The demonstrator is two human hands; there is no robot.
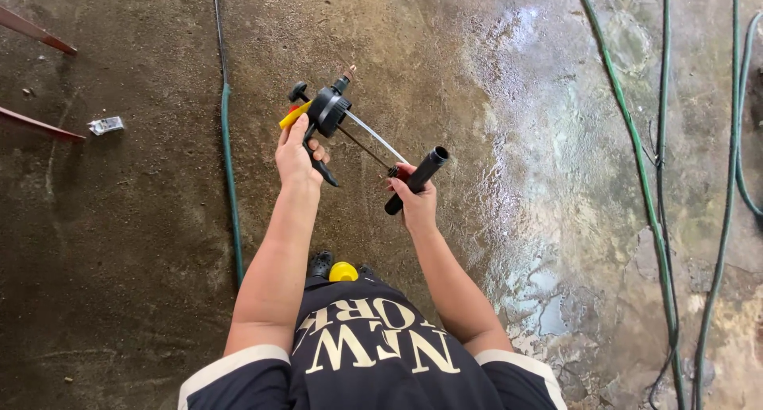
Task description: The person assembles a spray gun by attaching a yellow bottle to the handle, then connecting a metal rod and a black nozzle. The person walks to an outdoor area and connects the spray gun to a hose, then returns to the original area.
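- Wet concrete floor (556, 140) below, green hoses (636, 164) trailing at right, another thin hose (230, 179) left of the arms.
- Black sprayer head (327, 112) with yellow trigger, held above the floor, left of centre; likely light, rigid plastic, best gripped at its handle.
- Black tube (417, 179) to the right; stiff, light, possibly slippery.
- Thin dip tube (373, 136) between the 2; seems fragile.
- Left hand (296, 157) clenched around the sprayer head's handle.
- Right hand (416, 206) wrapped around the black tube.

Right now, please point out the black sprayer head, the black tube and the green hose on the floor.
black sprayer head (327, 112), head view, on its round black body.
black tube (420, 178), head view, on its middle above the right hand.
green hose (231, 179), head view, on its straight run left of the left arm.
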